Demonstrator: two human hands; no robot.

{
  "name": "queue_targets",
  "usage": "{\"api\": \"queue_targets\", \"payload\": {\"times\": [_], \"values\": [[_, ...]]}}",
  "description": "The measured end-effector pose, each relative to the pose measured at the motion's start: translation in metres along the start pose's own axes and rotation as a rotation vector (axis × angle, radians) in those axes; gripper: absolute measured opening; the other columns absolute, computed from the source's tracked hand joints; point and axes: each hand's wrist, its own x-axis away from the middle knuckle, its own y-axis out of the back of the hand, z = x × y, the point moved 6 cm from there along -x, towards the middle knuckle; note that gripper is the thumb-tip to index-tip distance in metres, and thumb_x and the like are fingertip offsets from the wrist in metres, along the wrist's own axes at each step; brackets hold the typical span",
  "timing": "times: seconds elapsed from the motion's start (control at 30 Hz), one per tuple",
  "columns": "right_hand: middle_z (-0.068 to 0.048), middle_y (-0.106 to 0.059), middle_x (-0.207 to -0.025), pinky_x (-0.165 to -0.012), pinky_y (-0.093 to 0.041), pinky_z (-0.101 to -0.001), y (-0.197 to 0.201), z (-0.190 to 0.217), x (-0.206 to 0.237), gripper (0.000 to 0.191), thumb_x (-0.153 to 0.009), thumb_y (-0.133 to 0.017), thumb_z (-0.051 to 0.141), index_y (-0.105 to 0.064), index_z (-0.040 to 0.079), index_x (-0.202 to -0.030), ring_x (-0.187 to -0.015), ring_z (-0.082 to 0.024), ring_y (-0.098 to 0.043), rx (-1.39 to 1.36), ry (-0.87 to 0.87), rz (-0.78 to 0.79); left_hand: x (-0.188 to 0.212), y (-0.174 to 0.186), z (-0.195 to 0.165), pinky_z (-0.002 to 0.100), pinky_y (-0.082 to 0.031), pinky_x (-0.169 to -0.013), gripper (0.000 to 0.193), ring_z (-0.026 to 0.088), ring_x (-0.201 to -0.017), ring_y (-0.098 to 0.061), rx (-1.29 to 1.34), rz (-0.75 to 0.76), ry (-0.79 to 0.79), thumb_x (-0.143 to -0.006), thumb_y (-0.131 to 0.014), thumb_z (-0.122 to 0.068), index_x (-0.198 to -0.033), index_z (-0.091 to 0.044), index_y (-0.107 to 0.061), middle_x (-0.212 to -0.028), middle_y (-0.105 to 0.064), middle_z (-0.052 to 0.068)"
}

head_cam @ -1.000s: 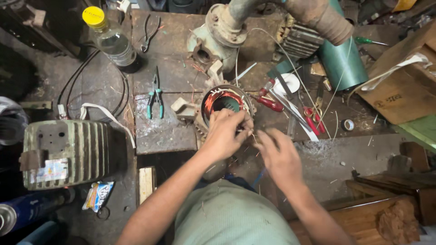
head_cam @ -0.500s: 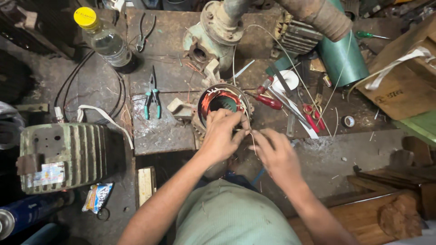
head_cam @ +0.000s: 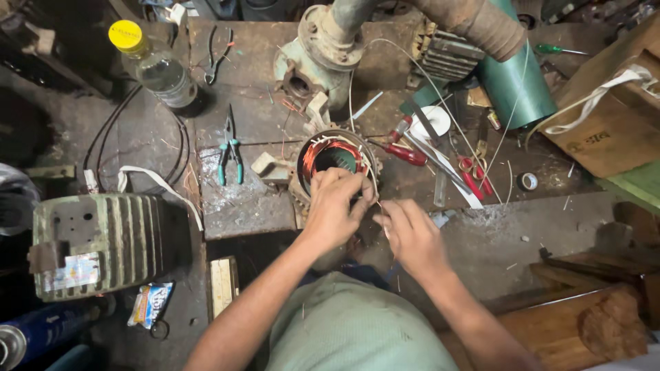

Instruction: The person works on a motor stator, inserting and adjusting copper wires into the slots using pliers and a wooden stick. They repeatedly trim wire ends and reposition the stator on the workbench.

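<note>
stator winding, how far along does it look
Copper coils already sit inside the stator, with white insulation showing at its rim. In hand: the left hand grips the stator's near edge while the right hand pinches a thin wire beside it. Loose wire ends still trail over the bench, so tying and tidying seem left.

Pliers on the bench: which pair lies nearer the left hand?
The teal-handled pliers, just left of the stator that the left hand grips. The dark-handled pair lies farther back, beside the bottle.
</note>
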Motion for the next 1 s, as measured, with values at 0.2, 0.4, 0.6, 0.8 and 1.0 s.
{"api": "queue_targets", "payload": {"times": [0.2,0.4,0.6,0.8,1.0], "values": [[-0.008,-0.071,-0.078,-0.043,-0.052,-0.0302,-0.043,-0.017,0.017,0.026,-0.105,-0.068,0.022,-0.071,-0.003,-0.1,-0.047,-0.015,-0.061,-1.912,-1.158,0.193,0.002,-0.001,-0.001,0.04,-0.035,-0.096,0.015,0.023,-0.102,-0.06,-0.02,-0.015,-0.024,-0.078,-0.074,-0.006,-0.084,-0.014,-0.063,-0.089,-0.066,0.001],[-0.011,-0.068,-0.092,-0.066,-0.057,-0.0343,0.022,0.02,-0.02,0.027,-0.109,-0.05,0.027,-0.064,0.004,-0.108,-0.076,-0.025,-0.068,0.197,0.133,-0.033,0.003,-0.002,0.001,0.041,-0.035,-0.096,0.009,0.023,-0.102,-0.059,-0.026,-0.033,-0.034,-0.086,-0.073,-0.008,-0.089,-0.014,-0.067,-0.09,-0.066,0.002],[-0.006,-0.07,-0.081,-0.05,-0.049,-0.0273,-0.027,-0.041,0.016,0.027,-0.107,-0.052,0.025,-0.07,0.005,-0.101,-0.057,-0.014,-0.062,-0.703,-0.95,0.307,0.001,0.0,-0.003,0.041,-0.035,-0.095,0.014,0.025,-0.103,-0.059,-0.026,-0.037,-0.044,-0.082,-0.075,-0.01,-0.082,-0.012,-0.061,-0.091,-0.068,0.0],[-0.004,-0.067,-0.105,-0.076,-0.053,-0.0301,0.023,-0.003,0.004,0.026,-0.115,-0.05,0.033,-0.066,0.013,-0.118,-0.084,-0.019,-0.068,0.105,-0.072,-0.043,0.0,0.0,-0.001,0.042,-0.035,-0.095,0.017,0.026,-0.102,-0.059,-0.016,-0.016,-0.02,-0.079,-0.074,-0.004,-0.082,-0.013,-0.06,-0.089,-0.066,0.002],[-0.01,-0.067,-0.097,-0.057,-0.051,-0.0311,-0.019,-0.039,0.002,0.029,-0.107,-0.06,0.03,-0.067,0.002,-0.113,-0.066,-0.021,-0.062,-0.823,-0.609,0.085,0.0,0.0,-0.007,0.042,-0.035,-0.095,0.024,0.026,-0.104,-0.059,-0.035,-0.052,-0.086,-0.073,-0.072,0.001,-0.076,-0.012,-0.052,-0.091,-0.068,-0.002]]}}
